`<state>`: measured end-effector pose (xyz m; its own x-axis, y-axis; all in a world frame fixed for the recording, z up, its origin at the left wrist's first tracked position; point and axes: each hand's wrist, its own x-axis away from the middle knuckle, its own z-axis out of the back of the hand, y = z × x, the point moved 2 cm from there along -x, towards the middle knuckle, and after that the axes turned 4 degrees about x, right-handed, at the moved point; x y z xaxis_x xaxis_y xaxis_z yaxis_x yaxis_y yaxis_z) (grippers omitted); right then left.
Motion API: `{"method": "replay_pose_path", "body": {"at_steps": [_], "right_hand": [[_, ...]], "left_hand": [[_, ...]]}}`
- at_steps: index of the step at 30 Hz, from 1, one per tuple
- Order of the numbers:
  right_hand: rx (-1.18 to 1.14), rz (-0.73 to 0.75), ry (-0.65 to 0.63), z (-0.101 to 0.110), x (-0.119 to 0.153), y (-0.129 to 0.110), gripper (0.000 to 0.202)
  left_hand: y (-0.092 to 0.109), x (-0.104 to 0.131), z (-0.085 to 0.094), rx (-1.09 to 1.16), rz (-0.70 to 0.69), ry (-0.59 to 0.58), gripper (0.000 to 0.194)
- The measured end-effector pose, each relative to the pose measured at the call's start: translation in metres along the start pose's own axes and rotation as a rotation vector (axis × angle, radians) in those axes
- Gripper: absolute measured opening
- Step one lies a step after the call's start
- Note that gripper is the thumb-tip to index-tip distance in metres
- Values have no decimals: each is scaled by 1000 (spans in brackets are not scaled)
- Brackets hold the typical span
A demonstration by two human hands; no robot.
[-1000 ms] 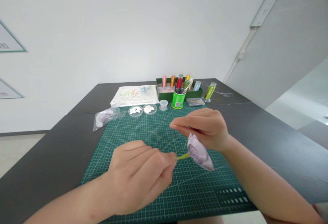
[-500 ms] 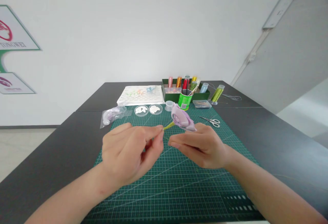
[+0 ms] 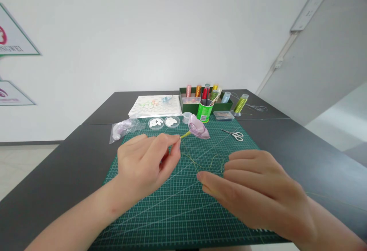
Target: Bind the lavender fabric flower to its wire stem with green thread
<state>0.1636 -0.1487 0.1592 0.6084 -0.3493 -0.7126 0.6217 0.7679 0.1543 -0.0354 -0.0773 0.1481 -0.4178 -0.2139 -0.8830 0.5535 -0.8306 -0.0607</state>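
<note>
My left hand (image 3: 149, 159) pinches the thin yellow-green stem (image 3: 185, 134) of an artificial flower between thumb and forefinger. The flower's pale lilac head (image 3: 198, 127) points right, above the cutting mat. Lower and to the right, my right hand (image 3: 255, 189) is closed, its fingers curled in. A fine yellow-green thread (image 3: 191, 160) slants from beneath the left fingertips to the right fingertips, which pinch it. Loose curls of thread show beside the right hand. How the thread joins the stem is hidden by the left fingers.
A green cutting mat (image 3: 160, 212) covers the black table (image 3: 71, 163). Scissors (image 3: 235, 134), a green can (image 3: 204, 111) of tools, a box (image 3: 189, 108) of thread spools, a green spool (image 3: 241, 105), two dishes (image 3: 156, 123) of white pieces, a plastic bag (image 3: 123, 129) and white sheets (image 3: 156, 105) stand beyond.
My right hand has moved from beneath the flower head down and to the right, drawing the thread out. The flower in my left hand has shifted slightly left and up.
</note>
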Motion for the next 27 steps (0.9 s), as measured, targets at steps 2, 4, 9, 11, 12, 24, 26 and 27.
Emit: {"method": "replay_pose_path", "body": {"at_steps": [2,4,9,11,12,24,26,27], "right_hand": [[33,1,-52,8,-2,-2,16],[51,-22,-101,13,-3,-6,19],[145,-229,183,21,-3,-18,31],[128,-241,162,25,-2,-16,32],[81,-218,-17,24,-1,-13,32],[156,-75,192,6,-3,39,6],[108,-95,200,-2,-3,44,6],[86,-99,195,-6,-2,46,6]], "left_hand": [[1,1,-3,9,-14,-12,10],[3,4,-8,22,-14,-43,11],[16,10,-22,113,-69,-195,18],[23,12,-24,157,-119,-249,28],[25,12,-25,176,-139,-268,31],[36,9,-14,424,-144,-323,16],[36,8,-12,443,-147,-309,14],[36,7,-11,450,-148,-294,13]]}}
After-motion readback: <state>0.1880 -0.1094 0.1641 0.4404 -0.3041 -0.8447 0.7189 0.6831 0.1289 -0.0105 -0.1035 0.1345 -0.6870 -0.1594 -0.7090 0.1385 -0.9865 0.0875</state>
